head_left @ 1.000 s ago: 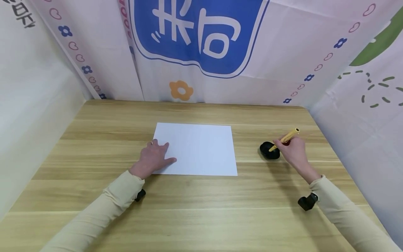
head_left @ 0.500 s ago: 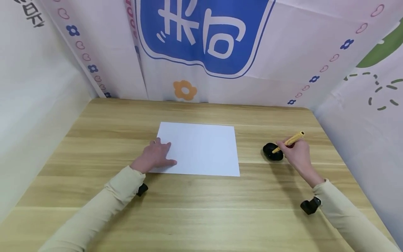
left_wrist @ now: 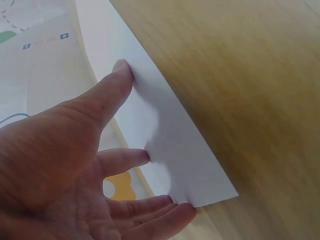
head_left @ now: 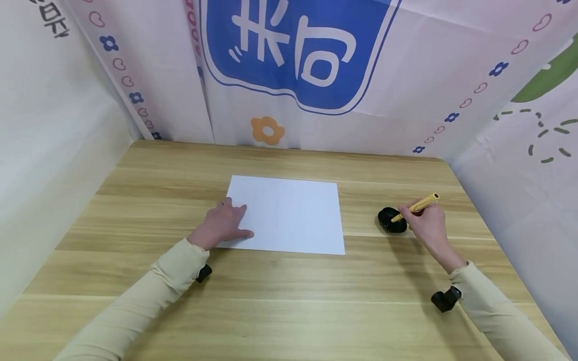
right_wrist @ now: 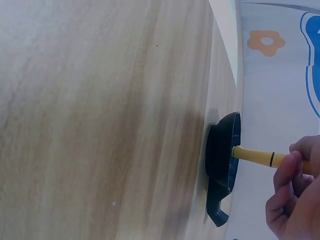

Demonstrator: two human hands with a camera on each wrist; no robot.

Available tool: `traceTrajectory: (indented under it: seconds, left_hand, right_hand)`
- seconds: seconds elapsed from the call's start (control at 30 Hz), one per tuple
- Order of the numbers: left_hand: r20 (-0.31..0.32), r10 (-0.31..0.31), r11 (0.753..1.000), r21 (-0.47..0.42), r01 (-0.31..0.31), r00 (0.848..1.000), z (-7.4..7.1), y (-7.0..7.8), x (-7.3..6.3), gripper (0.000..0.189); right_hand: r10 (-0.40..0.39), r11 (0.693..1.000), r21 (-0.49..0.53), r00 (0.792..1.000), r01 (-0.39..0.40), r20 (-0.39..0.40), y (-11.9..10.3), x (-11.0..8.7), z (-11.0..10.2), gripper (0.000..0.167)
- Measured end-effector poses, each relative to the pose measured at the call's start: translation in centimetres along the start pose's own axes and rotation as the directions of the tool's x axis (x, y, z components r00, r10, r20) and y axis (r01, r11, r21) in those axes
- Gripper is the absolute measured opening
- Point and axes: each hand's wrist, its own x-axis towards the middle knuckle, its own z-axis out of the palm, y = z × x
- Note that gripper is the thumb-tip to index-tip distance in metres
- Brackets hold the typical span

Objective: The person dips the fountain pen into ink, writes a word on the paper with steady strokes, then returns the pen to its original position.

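A blank white sheet of paper lies on the table. My left hand rests on its left end with fingers spread, and in the left wrist view the thumb and fingertips press on the sheet. At the right stands a small black ink dish, shown from the side in the right wrist view. My right hand pinches a yellow writing brush with a dark ring on its handle. The brush leans, its lower end inside the dish; its bristles are hidden there.
The wood-grain table is bounded at the back by a printed cloth with a blue sign, and by cloth walls at both sides. A black wrist camera hangs under the right sleeve, another under the left.
The head view has shifted slightly, so everything sits a little further right in it. My left hand stays on the paper, and my right hand keeps the brush in the dish.
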Motion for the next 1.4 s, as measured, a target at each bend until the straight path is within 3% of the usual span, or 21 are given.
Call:
traceTrajectory:
  seconds: [0.33, 0.6, 1.0, 1.4]
  left_hand:
    - [-0.006, -0.025, 1.000, 0.006, 0.025, 1.000, -0.2, -0.7, -0.7, 0.075]
    - [-0.012, -0.030, 0.999, 0.024, 0.030, 0.999, -0.1, -1.0, -1.1, 0.076]
    - [-0.043, -0.021, 0.999, 0.043, 0.023, 0.999, -0.1, -0.4, -1.0, 0.074]
    - [-0.040, -0.047, 0.997, 0.058, 0.050, 0.998, 0.4, 0.1, -0.8, 0.075]
  right_hand:
    - [0.017, 0.996, 0.093, 0.999, -0.013, -0.042, -1.7, 1.3, 0.4, 0.025]
    - [0.040, 0.991, 0.131, 0.997, -0.031, -0.067, -5.0, 2.8, 2.8, 0.025]
    - [0.012, 0.917, 0.399, 0.999, -0.023, 0.030, -11.5, 4.1, 10.2, 0.021]
    - [-0.073, 0.899, 0.436, 0.996, 0.041, 0.056, -18.8, 4.0, 18.4, 0.016]
